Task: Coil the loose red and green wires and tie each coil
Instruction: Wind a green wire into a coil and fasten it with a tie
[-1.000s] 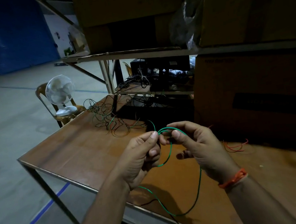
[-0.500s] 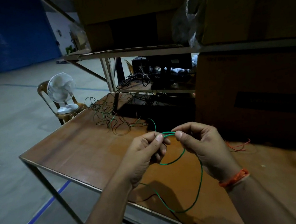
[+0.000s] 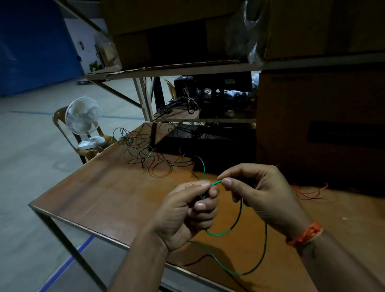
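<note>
While both hands (image 3: 186, 216) (image 3: 263, 192) pinch green wire (image 3: 242, 215) | tangled wires (image 3: 149, 151) behind | fan (image 3: 84, 119) left

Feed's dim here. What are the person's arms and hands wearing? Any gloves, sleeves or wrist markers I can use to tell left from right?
No gloves: the left hand and right hand are both bare, and no sleeves show on either forearm. The only marker is an orange thread band tied around the right wrist, knotted and slightly frayed. The left wrist carries nothing. No rings or watch are visible.
</note>
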Action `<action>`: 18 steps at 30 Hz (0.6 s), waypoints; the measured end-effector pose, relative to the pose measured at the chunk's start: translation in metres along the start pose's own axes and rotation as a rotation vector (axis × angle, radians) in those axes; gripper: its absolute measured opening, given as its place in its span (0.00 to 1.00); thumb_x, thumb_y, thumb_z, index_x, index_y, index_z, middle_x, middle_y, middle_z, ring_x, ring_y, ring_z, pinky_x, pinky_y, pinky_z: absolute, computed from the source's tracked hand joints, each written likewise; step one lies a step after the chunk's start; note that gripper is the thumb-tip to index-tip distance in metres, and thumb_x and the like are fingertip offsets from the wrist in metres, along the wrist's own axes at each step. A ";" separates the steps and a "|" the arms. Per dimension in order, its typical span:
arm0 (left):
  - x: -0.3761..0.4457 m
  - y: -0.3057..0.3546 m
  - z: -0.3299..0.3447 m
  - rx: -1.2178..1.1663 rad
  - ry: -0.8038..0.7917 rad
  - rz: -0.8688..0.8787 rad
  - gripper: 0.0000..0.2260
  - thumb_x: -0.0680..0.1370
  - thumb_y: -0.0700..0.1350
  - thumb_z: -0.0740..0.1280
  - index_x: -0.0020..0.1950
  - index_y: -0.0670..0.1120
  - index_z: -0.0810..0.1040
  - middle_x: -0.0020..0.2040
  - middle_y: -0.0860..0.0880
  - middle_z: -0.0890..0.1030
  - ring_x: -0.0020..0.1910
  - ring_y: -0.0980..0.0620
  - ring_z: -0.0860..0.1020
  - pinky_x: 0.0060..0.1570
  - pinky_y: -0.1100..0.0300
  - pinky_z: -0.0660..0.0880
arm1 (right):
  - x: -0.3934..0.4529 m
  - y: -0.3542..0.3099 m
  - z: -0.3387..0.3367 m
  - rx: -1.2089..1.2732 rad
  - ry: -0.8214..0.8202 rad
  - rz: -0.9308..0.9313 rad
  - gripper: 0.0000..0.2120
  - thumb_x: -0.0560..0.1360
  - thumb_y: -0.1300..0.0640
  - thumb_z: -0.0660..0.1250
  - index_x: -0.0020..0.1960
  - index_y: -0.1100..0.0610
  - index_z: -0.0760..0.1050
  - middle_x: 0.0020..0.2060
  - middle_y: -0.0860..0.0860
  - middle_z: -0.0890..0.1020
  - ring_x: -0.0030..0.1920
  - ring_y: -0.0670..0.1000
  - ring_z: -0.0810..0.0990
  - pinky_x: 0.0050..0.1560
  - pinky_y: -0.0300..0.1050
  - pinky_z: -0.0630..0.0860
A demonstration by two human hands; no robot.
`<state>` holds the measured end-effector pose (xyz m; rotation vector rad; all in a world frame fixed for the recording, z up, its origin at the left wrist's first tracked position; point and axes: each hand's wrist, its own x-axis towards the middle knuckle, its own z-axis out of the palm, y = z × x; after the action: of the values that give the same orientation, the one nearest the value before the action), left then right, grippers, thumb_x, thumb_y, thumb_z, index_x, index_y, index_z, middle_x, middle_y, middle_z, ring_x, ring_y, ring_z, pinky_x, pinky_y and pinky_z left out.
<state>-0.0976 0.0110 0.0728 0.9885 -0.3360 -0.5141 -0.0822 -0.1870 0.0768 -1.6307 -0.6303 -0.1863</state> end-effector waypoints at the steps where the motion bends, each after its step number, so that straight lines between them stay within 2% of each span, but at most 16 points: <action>1: -0.001 0.000 0.000 0.002 0.002 -0.002 0.09 0.83 0.45 0.59 0.45 0.44 0.74 0.30 0.53 0.63 0.25 0.59 0.56 0.26 0.63 0.53 | 0.000 0.001 0.001 0.011 0.002 0.001 0.04 0.78 0.64 0.71 0.49 0.60 0.85 0.32 0.48 0.82 0.32 0.44 0.77 0.33 0.32 0.70; 6: -0.004 -0.003 0.001 0.018 0.015 0.030 0.11 0.84 0.46 0.58 0.42 0.45 0.72 0.28 0.55 0.60 0.24 0.60 0.58 0.27 0.63 0.54 | 0.000 0.003 0.003 0.029 0.019 0.005 0.02 0.78 0.61 0.72 0.47 0.58 0.83 0.33 0.48 0.80 0.34 0.42 0.75 0.35 0.33 0.70; 12: -0.005 -0.007 0.003 -0.015 0.028 0.073 0.13 0.85 0.46 0.56 0.41 0.45 0.71 0.28 0.55 0.62 0.24 0.59 0.60 0.27 0.63 0.57 | -0.002 0.007 0.006 0.011 0.091 0.006 0.05 0.79 0.56 0.71 0.45 0.54 0.82 0.36 0.50 0.81 0.37 0.45 0.76 0.37 0.41 0.71; 16: -0.008 -0.007 0.004 -0.026 0.036 0.080 0.13 0.84 0.46 0.58 0.41 0.45 0.71 0.28 0.55 0.62 0.23 0.60 0.60 0.26 0.63 0.55 | -0.002 0.007 0.004 -0.046 0.199 0.018 0.05 0.79 0.56 0.71 0.44 0.55 0.81 0.33 0.45 0.79 0.32 0.41 0.75 0.34 0.34 0.69; 18: -0.009 -0.006 0.005 -0.079 0.013 0.085 0.12 0.84 0.46 0.58 0.41 0.45 0.71 0.28 0.55 0.62 0.23 0.60 0.60 0.25 0.63 0.54 | -0.001 0.006 0.004 -0.114 0.229 0.008 0.06 0.79 0.55 0.71 0.44 0.54 0.81 0.33 0.46 0.80 0.32 0.42 0.75 0.34 0.33 0.69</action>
<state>-0.1092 0.0101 0.0704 0.8964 -0.3424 -0.4402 -0.0815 -0.1835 0.0702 -1.6911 -0.4440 -0.4038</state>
